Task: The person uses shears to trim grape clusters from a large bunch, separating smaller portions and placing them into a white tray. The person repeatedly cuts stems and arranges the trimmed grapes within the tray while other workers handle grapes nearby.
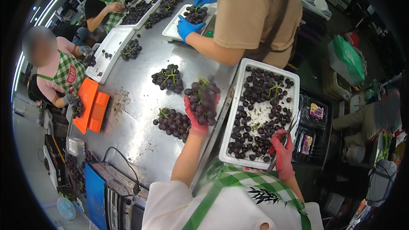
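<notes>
My left hand (pixel 195 123), in a pink-red glove, holds up a bunch of dark grapes (pixel 202 103) over the edge of the metal table. Green stems show at the top of the bunch, and part of it is blurred. In my right hand (pixel 283 156), gloved alike, is a pair of red-handled snips (pixel 290 126), with the blades pointing up and away. That hand is over the near right corner of a white foam tray (pixel 260 117), which contains loose dark grapes (pixel 241 127) and a stemmed cluster (pixel 266 89). Two bunches lie left of my left hand: one farther off (pixel 168 78), one nearer (pixel 172 122).
A co-worker's blue-gloved hands (pixel 188 27) hold grapes on a white tray (pixel 172 31) ahead. Two more people work at the left beside white trays (pixel 110 41) and an orange stand (pixel 91 105). Clear packs (pixel 305 143) sit right of my tray; a blue-sided box (pixel 96 191) is near left.
</notes>
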A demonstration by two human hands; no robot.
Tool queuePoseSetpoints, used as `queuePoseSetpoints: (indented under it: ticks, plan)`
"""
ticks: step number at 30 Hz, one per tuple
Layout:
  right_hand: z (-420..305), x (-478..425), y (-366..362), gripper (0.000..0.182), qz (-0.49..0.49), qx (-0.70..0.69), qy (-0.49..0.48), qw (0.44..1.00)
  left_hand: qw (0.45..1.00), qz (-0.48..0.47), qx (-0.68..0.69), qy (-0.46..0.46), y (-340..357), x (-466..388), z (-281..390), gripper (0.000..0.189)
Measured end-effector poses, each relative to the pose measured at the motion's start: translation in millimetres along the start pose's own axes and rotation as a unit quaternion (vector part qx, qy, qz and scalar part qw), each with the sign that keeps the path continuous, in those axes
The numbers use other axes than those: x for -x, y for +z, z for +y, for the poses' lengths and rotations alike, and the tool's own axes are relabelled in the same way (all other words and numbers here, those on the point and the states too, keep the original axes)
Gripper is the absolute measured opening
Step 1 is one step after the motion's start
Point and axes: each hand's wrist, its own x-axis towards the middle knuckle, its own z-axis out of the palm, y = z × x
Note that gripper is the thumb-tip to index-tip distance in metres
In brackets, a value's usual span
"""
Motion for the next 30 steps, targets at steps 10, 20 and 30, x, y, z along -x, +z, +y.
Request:
queuePoseSetpoints:
  ticks: [10, 20, 30]
  plan:
    - [6.6, -2.7, 42.1, 0.031, 0.008, -0.007, 0.035, 0.999, 0.995, -0.003, -0.095, 0.027, -36.4, -101.0, 68.4, 0.033]
    - [2.1, -0.5, 35.3, 0.029, 0.023, 0.061, 0.100, 0.993, 0.902, 0.128, -0.381, 0.155, -62.8, -152.7, 91.8, 0.035]
    - [-18.1, -70.4, 4.7, 0.031, -0.027, 0.132, 0.141, 0.981, 0.688, 0.196, -0.665, 0.214, -49.7, -130.9, 62.0, 0.068]
